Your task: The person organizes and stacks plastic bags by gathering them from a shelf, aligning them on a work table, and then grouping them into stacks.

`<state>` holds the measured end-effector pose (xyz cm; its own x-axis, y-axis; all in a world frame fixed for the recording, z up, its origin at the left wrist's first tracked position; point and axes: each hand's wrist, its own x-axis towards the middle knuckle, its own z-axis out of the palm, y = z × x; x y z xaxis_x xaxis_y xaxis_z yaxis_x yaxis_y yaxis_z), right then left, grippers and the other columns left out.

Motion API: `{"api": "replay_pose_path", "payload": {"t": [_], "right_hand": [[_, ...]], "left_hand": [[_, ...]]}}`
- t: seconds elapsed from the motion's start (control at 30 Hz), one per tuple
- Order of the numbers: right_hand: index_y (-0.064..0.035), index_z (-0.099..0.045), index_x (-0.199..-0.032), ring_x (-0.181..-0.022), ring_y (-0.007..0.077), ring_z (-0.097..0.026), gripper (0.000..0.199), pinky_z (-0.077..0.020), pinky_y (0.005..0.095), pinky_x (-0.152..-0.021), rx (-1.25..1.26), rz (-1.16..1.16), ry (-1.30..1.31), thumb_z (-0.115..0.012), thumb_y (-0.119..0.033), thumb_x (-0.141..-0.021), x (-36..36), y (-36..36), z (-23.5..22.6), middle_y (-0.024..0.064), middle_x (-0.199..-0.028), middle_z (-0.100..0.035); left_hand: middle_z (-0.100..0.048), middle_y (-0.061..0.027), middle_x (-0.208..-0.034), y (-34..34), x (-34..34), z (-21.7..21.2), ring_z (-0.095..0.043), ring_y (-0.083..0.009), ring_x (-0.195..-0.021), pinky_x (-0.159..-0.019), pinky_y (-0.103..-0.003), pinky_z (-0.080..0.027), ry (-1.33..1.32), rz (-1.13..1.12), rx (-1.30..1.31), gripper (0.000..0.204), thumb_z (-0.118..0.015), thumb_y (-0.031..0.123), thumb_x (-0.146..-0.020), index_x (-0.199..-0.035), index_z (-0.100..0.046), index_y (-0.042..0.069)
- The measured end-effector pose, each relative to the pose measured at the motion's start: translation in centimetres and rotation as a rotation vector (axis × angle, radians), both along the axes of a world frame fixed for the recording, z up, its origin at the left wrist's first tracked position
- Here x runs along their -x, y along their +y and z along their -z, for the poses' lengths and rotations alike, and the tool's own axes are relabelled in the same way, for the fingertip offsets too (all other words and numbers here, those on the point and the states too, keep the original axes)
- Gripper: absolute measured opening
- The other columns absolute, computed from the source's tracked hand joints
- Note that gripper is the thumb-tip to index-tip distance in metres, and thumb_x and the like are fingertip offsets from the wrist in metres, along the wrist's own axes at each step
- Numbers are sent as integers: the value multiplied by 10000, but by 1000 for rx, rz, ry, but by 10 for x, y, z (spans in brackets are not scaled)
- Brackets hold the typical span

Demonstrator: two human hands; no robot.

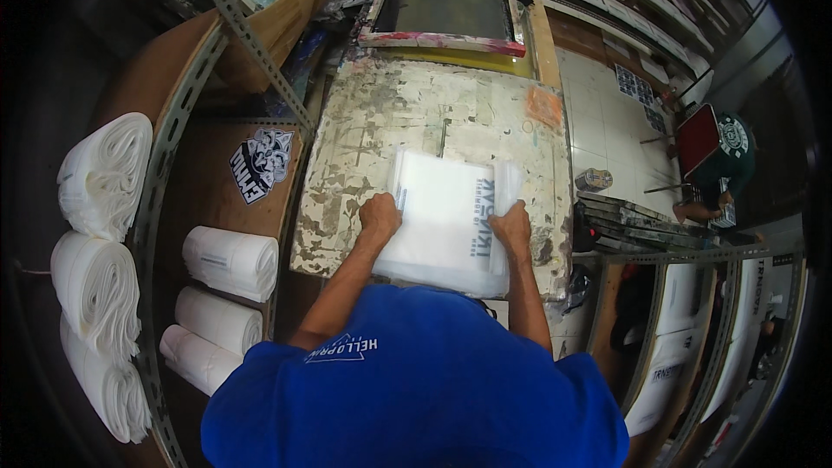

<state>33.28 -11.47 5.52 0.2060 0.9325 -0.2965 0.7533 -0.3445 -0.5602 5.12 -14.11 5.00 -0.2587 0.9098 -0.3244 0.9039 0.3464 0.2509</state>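
Note:
A stack of translucent white plastic bags [438,208], with grey-blue print along its right part, lies near the front edge of the worktable [364,121]. Its right side looks folded or doubled over. My left hand [380,215] is closed at the left edge of the stack, knuckles up. On the opposite edge my right hand [513,227] grips the plastic, its thumb toward the printed face. The undersides of both hands and the fingertips are partly hidden.
A screen-printing frame [446,16] rests at the table's far end. An orange patch [544,107] marks the far right corner. Rolled white bundles [100,286] fill the shelves at left. Flat frames [633,230] are stacked at right. Another person [732,152] sits farther right.

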Motion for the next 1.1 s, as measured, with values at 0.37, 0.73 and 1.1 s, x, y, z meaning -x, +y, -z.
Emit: {"api": "replay_pose_path", "payload": {"t": [0.37,0.73,1.1], "right_hand": [[58,-479,-1266,-971,229,-613,522,-482,354,-877,-556,-28,676,-669,8,-782,0,-10,-74,158,-1081,-630],[38,-526,-1236,-1022,229,-584,637,-465,352,-932,-487,-56,835,-795,-18,-662,4,-17,-5,115,-1111,-596],[67,-586,-1175,-977,228,-623,566,-493,355,-896,-668,-28,763,-826,-10,-668,21,17,-26,135,-1077,-658]], "left_hand": [[-697,-64,-771,-5,40,-62,-607,-92,-702,-623,-264,-488,-1000,-232,-577,231,-661,175,-929,-954,-701,-51],[-703,-102,-963,-13,34,-45,-642,-165,-904,-831,-310,-501,-999,-299,-899,260,-727,131,-882,-1063,-671,-47],[-711,-97,-983,4,43,-45,-651,-173,-926,-846,-309,-503,-1070,-393,-946,327,-766,166,-862,-1090,-670,-49]]}}
